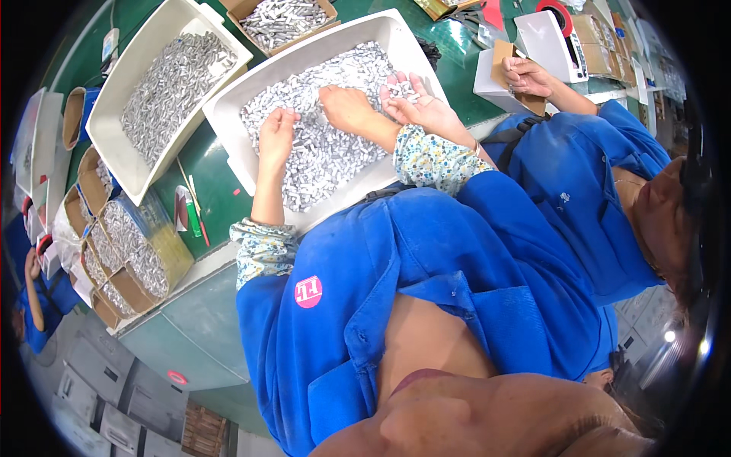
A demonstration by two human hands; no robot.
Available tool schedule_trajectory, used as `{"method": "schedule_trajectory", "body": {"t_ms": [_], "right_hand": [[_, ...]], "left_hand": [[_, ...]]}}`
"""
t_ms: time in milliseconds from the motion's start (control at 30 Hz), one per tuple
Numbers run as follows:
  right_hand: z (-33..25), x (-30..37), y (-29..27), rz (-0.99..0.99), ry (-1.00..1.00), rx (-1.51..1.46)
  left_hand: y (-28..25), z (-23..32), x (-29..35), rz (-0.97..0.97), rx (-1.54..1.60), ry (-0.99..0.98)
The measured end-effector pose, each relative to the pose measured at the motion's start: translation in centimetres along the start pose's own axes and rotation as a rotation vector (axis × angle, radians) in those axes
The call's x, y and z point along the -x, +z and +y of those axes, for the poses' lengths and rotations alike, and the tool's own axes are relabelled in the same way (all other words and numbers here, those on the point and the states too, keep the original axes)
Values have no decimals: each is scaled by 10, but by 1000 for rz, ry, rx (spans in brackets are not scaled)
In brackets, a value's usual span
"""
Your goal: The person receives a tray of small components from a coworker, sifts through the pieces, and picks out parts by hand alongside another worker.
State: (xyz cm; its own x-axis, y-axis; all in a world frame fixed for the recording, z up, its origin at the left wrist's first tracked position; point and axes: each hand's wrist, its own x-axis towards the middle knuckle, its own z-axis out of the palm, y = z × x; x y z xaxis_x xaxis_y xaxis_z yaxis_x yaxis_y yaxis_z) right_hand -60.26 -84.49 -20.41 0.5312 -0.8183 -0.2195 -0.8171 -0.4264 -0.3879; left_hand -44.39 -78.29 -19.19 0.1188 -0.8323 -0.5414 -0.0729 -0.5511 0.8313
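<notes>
A white plastic tub (pixel 228 99) full of small silvery cylindrical pieces (pixel 327 164) stands before me. My left hand (pixel 276 137) is raised over the tub's left side, its fingers curled together; whatever lies between them is too small to make out. Over the middle of the heap, my right hand (pixel 346 112) is closed with its fingers bent down, and its fingertips are partly hidden. Right beside it a co-worker's hand (pixel 422 110) is turned palm up at the tub's right side, with a few of the pieces in its fingers.
Left stands another cream tub (pixel 114 122) of similar pieces; behind is a cardboard box (pixel 304 34) of them. Divided cardboard boxes (pixel 99 259) and a green-handled tool (pixel 193 219) lie at the table's left. The co-worker's other hand (pixel 529 76) is at a small carton (pixel 495 84).
</notes>
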Motion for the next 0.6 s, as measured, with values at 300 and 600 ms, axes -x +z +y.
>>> {"method": "schedule_trajectory", "body": {"t_ms": [300, 600], "right_hand": [[19, -18, 15, 114, -162, 182], [40, -9, 7, 194, 256, -827]], "left_hand": [[19, 13, 16, 114, -922, 222], [31, -14, -5, -1, -1213, 179]]}}
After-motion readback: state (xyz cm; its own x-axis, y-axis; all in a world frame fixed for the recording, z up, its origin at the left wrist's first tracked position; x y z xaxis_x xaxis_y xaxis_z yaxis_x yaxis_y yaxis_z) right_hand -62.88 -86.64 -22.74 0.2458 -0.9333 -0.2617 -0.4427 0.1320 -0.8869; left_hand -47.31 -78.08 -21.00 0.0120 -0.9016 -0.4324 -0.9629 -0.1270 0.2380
